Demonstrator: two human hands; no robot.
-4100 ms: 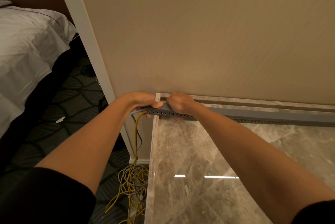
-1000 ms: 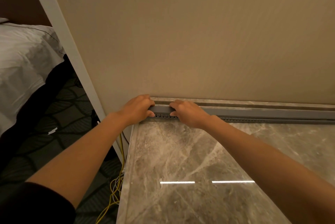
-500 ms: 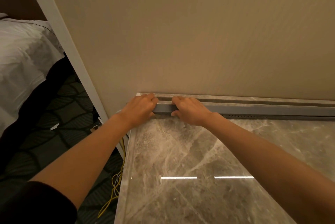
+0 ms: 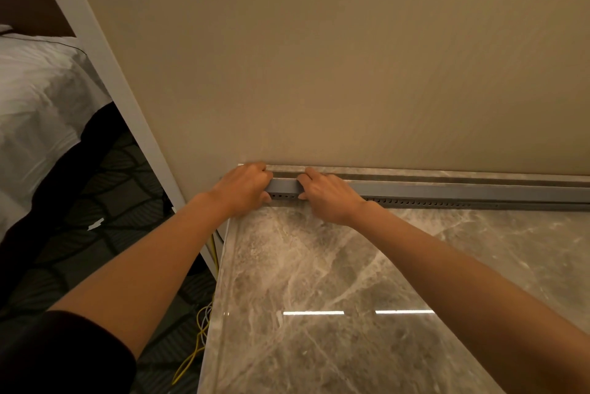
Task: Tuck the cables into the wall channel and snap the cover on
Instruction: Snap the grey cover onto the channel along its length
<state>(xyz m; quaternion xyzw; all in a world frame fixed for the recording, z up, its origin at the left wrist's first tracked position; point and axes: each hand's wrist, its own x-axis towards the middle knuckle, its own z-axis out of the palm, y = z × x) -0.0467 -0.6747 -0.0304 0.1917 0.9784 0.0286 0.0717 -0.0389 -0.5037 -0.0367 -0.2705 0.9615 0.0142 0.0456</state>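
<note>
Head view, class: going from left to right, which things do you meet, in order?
In order: white bedding → white wall trim → left hand → right hand → bare stretch of the grey cable channel.

Open marble top (image 4: 367,266) near and right; beige wall (image 4: 351,58) blocks the far side, grey channel (image 4: 463,193) along its foot, cables (image 4: 201,326) possibly crowding the left edge

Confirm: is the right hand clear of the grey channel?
No, the right hand grips the grey channel near its left end, next to the left hand.
</note>
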